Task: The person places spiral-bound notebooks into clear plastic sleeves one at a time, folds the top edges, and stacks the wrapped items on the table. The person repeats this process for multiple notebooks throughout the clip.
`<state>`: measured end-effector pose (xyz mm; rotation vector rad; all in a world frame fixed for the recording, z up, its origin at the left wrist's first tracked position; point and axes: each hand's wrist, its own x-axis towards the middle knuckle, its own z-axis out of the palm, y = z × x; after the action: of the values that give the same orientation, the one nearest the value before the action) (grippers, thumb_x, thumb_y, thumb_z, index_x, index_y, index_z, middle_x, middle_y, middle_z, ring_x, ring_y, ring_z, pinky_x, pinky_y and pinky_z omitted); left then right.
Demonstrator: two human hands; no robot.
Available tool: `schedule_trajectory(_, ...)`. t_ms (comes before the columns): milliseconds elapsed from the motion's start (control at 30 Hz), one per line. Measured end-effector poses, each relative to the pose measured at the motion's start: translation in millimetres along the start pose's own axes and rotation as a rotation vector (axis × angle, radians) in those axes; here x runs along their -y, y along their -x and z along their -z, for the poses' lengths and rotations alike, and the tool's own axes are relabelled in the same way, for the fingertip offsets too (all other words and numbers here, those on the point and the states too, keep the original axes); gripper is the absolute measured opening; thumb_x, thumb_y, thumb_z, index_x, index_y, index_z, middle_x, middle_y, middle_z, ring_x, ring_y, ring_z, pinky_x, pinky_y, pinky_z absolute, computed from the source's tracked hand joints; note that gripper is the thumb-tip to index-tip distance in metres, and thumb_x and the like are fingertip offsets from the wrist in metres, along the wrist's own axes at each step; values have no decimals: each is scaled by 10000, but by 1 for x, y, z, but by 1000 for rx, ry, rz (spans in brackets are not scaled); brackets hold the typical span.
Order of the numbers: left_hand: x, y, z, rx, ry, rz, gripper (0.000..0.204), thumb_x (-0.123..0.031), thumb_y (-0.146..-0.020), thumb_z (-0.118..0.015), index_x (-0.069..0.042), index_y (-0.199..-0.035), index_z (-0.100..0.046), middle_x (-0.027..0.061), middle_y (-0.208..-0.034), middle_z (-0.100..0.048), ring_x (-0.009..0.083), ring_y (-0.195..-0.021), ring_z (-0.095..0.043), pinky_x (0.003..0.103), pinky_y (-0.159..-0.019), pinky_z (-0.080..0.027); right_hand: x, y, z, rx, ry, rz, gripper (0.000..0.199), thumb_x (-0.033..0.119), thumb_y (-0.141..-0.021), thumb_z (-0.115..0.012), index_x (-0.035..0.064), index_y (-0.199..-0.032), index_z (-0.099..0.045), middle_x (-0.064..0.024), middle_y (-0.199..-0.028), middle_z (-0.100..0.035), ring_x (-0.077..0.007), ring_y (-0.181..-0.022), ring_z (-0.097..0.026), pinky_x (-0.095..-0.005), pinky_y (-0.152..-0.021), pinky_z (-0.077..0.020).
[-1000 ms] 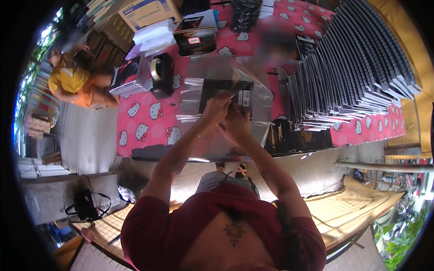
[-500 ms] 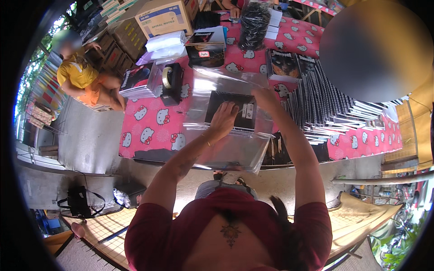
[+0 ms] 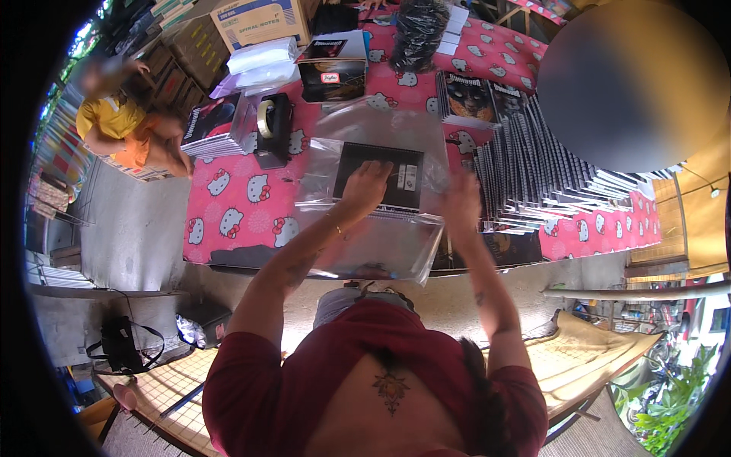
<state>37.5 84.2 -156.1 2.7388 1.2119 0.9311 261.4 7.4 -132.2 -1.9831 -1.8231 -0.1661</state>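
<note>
the dark notebook (image 3: pixel 405 160) lies on clear plastic film (image 3: pixel 396 244), the left hand (image 3: pixel 368 185) spread flat upon it. the right hand (image 3: pixel 462 204), apart, has dropped from its two o'clock toward four since half a second ago, its grip too blurred to tell. spiral-bound stacks (image 3: pixel 525 171) bound three o'clock, a tape dispenser (image 3: pixel 278 141) ten; pink cloth (image 3: pixel 247 209) shows at eight, to the counter's (image 3: pixel 259 257) edge.

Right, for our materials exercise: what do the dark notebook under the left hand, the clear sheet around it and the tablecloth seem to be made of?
Notebook: probably smooth card outside; flat, crisp-edged.
Clear sheet: thin, glossy plastic film, judging by transparency, creases and glare.
Tablecloth: pink, printed; vinyl or fabric, unclear.
</note>
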Motion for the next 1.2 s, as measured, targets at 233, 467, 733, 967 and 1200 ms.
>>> schedule_trajectory(233, 7, -4, 10, 120, -52, -168, 157, -88, -738, -654, -62, -887, -611, 79, -888, -565, 253, -876, -599, 365, -721, -546, 101, 52, -36, 11, -27, 309, 547, 250, -793, -661, 36, -1282, -540, -134, -1328, -503, -314, -1242, -463, -541, -962, -411)
schedule_trajectory(467, 2, 4, 9, 373, -37, -131, 187, -105, -719, -644, -43, -894, -623, 85, -910, -598, 246, -905, -636, 344, -722, -552, 86, 45, -64, 113, 69, 317, 673, 306, -754, -743, 43, -1323, -499, -122, -1375, -486, -306, -1228, -484, -521, -950, -422)
schedule_trajectory(733, -18, 19, -11, 213, -394, -98, 327, -88, -736, -621, 25, -1042, -642, 164, -991, -647, 312, -956, -644, 390, -816, -547, 66, 3, -20, 300, -262, 343, 654, 218, -681, -805, 16, -1241, -535, -127, -1246, -518, -305, -1115, -550, -422, -887, -479)
schedule_trajectory(967, 19, 47, 39, 4, -63, 94, 322, -95, -795, -582, 10, -1094, -638, 205, -1090, -628, 343, -1050, -599, 382, -906, -507, 64, 0, -36, 329, -58, 389, 656, 242, -645, -818, -13, -1196, -570, -107, -1185, -546, -283, -1082, -558, -392, -923, -467)
schedule_trajectory(1200, 233, 92, 97, -461, 5, 754, 174, -211, -874, -645, -47, -923, -671, 116, -782, -671, 279, -637, -636, 422, -640, -532, 63, 5, -33, 263, -74, 457, 647, 268, -632, -803, 7, -1186, -593, -85, -1154, -564, -270, -1068, -560, -397, -908, -441)
